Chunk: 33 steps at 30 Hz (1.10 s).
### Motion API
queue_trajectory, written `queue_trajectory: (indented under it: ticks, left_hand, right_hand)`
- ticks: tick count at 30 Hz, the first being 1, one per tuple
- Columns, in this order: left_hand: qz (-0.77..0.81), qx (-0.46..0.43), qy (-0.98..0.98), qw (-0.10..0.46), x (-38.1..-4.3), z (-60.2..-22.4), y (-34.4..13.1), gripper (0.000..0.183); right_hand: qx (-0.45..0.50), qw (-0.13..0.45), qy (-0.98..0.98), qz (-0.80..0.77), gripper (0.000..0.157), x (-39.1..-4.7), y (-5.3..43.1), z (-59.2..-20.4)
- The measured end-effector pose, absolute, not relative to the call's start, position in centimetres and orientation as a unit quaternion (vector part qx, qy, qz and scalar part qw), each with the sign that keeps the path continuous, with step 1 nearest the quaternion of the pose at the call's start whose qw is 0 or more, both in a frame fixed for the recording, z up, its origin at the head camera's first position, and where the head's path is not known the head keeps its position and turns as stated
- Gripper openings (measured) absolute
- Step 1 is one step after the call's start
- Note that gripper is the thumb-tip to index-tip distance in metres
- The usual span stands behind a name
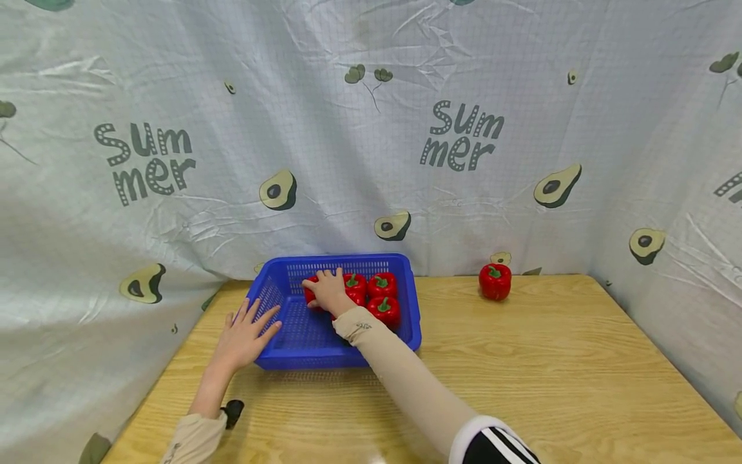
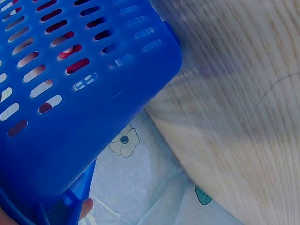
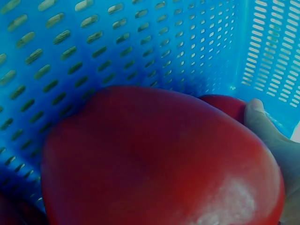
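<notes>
Inside the blue plastic basket (image 1: 301, 362), my right hand (image 1: 329, 291) grips a red bell pepper (image 1: 310, 298) from above, fingers over its top. The right wrist view shows the thumb (image 3: 267, 124) against that pepper (image 3: 225, 105), which is mostly hidden behind a nearer red bell pepper (image 3: 159, 154). Several other red bell peppers (image 1: 385, 312) sit in the basket's right half, some partly covered by my right hand and sleeve. My left hand (image 1: 240, 338) rests on the basket's left rim with its fingers spread; a fingertip (image 2: 86, 209) shows beside the rim in the left wrist view.
One more red bell pepper (image 1: 495, 282) stands on the wooden table (image 1: 539, 367), right of the basket near the back edge. A pale printed cloth (image 1: 324, 129) hangs behind the table and along its sides.
</notes>
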<state>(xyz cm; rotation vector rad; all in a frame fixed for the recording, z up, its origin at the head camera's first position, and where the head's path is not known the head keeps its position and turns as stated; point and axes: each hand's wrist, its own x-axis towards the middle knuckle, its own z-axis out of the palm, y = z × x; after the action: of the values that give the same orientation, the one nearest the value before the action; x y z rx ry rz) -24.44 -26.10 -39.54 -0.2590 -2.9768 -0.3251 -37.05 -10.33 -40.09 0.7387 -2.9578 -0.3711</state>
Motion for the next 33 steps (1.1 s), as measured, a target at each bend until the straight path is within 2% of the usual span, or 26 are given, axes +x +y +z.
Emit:
queue_trajectory:
  ticks: [8, 20, 33]
  left_hand:
    - [-0.105, -0.085, -0.988, 0.07, -24.5, -39.5, -26.0, 0.057]
    - [-0.106, -0.086, -0.988, 0.071, -24.4, -39.5, -26.0, 0.056]
    - [-0.108, -0.089, -0.988, 0.07, -24.4, -39.3, -26.0, 0.058]
  right_hand:
    - [0.235, 0.016, -0.964, -0.124, 0.055, -37.2, -10.2, -39.9]
    - [0.234, 0.017, -0.965, -0.12, 0.053, -36.8, -9.6, -39.5]
    - [0.274, 0.012, -0.958, -0.082, 0.049, -36.5, -6.3, -36.6]
